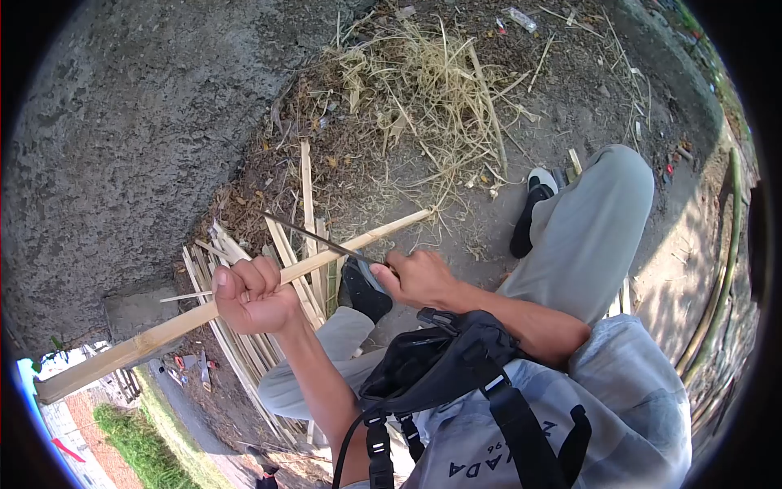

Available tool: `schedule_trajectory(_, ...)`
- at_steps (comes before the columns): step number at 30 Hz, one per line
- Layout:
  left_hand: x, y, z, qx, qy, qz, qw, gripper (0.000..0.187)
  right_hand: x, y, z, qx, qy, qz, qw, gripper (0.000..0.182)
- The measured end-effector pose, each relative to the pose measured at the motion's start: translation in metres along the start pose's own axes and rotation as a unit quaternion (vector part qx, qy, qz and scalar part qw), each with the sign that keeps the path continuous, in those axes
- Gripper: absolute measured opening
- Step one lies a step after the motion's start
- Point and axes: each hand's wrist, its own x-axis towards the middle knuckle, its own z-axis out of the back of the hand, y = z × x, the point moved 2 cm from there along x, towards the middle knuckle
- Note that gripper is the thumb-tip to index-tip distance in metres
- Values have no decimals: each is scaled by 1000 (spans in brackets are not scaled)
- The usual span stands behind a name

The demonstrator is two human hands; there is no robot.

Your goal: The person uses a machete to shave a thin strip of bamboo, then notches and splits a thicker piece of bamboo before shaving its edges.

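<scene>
A long pale bamboo strip (147, 342) slants across the view, from the far left up to the middle. My left hand (257, 297) is closed around it near its middle, fingers curled toward me. In my right hand (419, 281), a knife (314, 234) is held with its handle hidden in my fist. Its dark, narrow blade points up and left and crosses the strip to the right of my left hand. A thin sliver (183, 297) sticks out beside my left hand.
Several split bamboo strips (252, 359) lie in a bundle below my left hand. A heap of curly shavings (432, 98) covers the ground ahead. A rough concrete block (147, 147) rises at left. Green poles (721, 277) lie at far right. My shoes (362, 293) flank the work.
</scene>
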Motion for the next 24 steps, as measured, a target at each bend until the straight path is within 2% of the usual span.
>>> schedule_trajectory(2, -4, 0, -1, 12, -11, -5, 1000, 41, -6, 5, -3, -18, -26, 44, 999, 51)
schedule_trajectory(5, -9, -2, -6, 23, -24, -4, 999, 42, 15, -57, -24, -29, 8, -94, 995, 54)
schedule_trajectory(7, -4, -2, -5, -3, 12, -12, 1000, 42, 10, -29, -12, -9, -13, -51, 999, 55)
schedule_trajectory(11, -9, 2, -5, -17, 5, -1, 1000, 40, -3, 13, 0, -10, -4, 52, 999, 51)
schedule_trajectory(14, -9, -7, 2, -22, 15, 3, 1000, 39, 17, -42, -28, -45, -19, -65, 997, 50)
schedule_trajectory(15, -10, -7, 11, -31, 34, 0, 999, 39, 18, -47, -27, -10, 22, -96, 995, 48)
schedule_trajectory(17, -7, -6, 20, -73, 76, 16, 994, 39, 11, -16, -13, 0, 10, -16, 1000, 48)
schedule_trajectory(19, -10, -6, 16, -48, 50, 15, 997, 39, -2, 7, -6, -12, 32, 51, 998, 49)
schedule_trajectory(23, -6, -9, 22, -15, 31, 14, 999, 39, 15, -36, -33, -27, -24, -67, 997, 50)
schedule_trajectory(24, -5, -9, 24, -21, 29, 13, 999, 39, 16, -35, -27, -15, -13, -63, 998, 49)
